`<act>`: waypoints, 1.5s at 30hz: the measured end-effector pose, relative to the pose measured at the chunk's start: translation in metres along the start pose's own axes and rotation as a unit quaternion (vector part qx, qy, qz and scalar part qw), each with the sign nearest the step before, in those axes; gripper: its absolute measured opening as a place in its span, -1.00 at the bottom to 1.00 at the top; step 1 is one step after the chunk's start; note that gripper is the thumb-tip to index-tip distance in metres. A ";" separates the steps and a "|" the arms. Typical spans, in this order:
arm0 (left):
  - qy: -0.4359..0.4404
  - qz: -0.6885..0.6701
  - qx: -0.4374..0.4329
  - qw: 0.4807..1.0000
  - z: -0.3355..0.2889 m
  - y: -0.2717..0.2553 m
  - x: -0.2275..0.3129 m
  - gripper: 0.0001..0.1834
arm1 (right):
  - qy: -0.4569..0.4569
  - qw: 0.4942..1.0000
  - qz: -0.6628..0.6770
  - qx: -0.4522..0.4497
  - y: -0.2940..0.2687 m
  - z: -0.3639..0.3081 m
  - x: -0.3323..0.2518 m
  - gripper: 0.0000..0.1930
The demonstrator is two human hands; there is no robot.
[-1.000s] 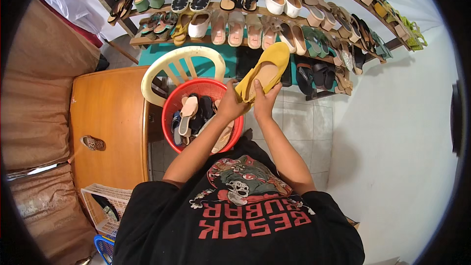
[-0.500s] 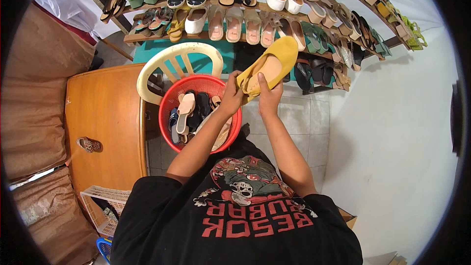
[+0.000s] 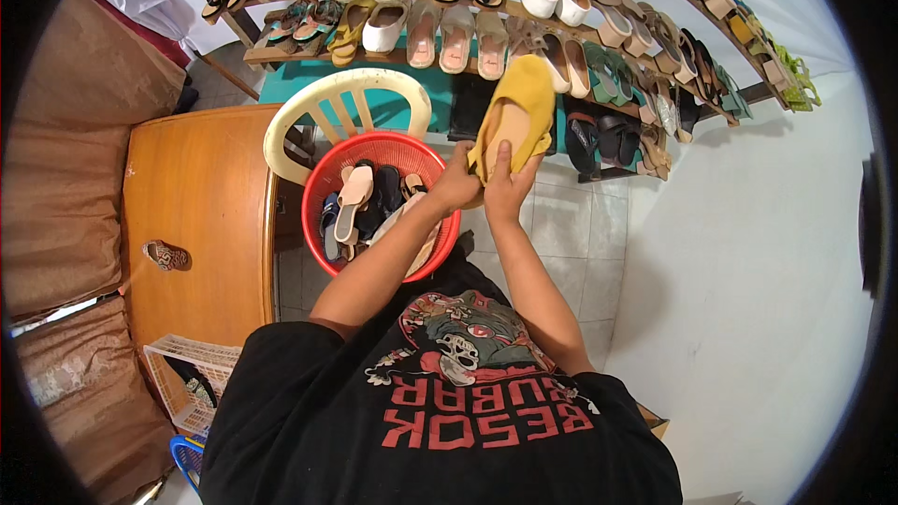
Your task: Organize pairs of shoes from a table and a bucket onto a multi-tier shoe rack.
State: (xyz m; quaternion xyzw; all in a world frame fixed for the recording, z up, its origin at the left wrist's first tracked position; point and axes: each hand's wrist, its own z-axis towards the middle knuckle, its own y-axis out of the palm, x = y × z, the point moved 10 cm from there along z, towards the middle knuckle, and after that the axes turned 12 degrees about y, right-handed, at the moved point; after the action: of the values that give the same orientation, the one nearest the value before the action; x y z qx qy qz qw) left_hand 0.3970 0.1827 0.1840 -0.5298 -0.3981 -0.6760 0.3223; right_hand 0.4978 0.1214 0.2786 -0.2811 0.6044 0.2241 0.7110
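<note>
Both hands hold a yellow flat shoe [image 3: 529,92] with a beige insole, its toe pointing away from me. My left hand [image 3: 457,183] is closed on the heel end at its left side, and those fingers are partly hidden behind the shoe. My right hand [image 3: 509,185] grips the right side near the heel, thumb laid on the insole. Just left of and below the shoe stands a red plastic basket [image 3: 320,178] holding several sandals and slippers, among them a beige slide [image 3: 354,189]. My left forearm passes over the basket's right part.
Wooden shelves [image 3: 412,0] ahead carry rows of sandals and flats. A cream plastic chair [image 3: 418,103] stands behind the basket. On the left, a wooden cabinet [image 3: 210,187] bears one patterned shoe [image 3: 166,255]. A white basket [image 3: 182,383] sits lower left. A white wall [image 3: 739,271] rises on the right.
The yellow shoe has turned to a more upright angle, its toe shifting left, and both hands have turned with it. The view has shifted slightly.
</note>
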 end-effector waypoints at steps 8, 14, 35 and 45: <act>-0.231 -0.031 -0.050 0.971 -0.001 0.017 -0.001 -0.40 | 0.005 0.995 -0.039 0.096 -0.030 -0.004 0.029 -0.33; -0.001 0.104 -0.180 0.978 0.014 0.027 0.014 -0.45 | 0.055 0.994 -0.023 0.095 -0.029 -0.008 0.053 -0.37; 0.061 0.328 -0.195 0.922 0.017 0.056 0.038 -0.49 | 0.164 0.972 -0.014 -0.166 -0.128 0.043 0.029 -0.60; 0.021 0.373 -0.110 0.921 0.044 0.065 0.013 -0.53 | 0.057 0.997 0.045 -0.009 -0.171 0.033 0.021 -0.64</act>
State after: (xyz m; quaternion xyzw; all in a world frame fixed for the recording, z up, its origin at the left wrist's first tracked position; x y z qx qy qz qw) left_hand 0.4702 0.1902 0.2152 -0.6580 -0.0878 -0.5572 0.4989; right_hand 0.6381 0.0161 0.2841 -0.2726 0.6537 0.2453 0.6620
